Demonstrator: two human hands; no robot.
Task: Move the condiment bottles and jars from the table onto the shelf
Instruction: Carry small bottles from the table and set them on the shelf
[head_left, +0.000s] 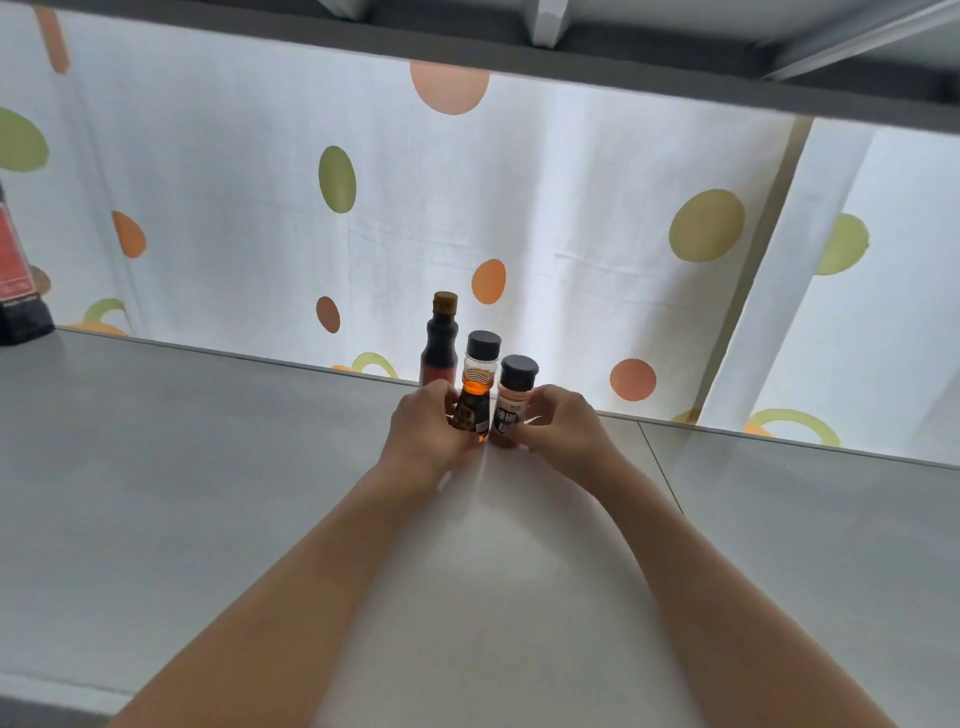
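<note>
Three condiment containers stand close together on the grey shelf board (208, 441), near its back edge. My left hand (423, 431) grips a small bottle of amber oil (475, 395) with a black cap. My right hand (563, 428) holds a spice jar of pinkish powder (511, 402) with a black lid, just right of the oil bottle and touching it. Behind them stands a taller dark sauce bottle (440, 343) with a brown cap and a red label; neither hand holds it.
A white curtain (571, 208) with orange and green dots hangs behind the shelf. The grey underside of an upper shelf (623, 57) runs overhead. At the far left edge stands a dark container with a red label (15, 280). A seam divides the shelf board on the right.
</note>
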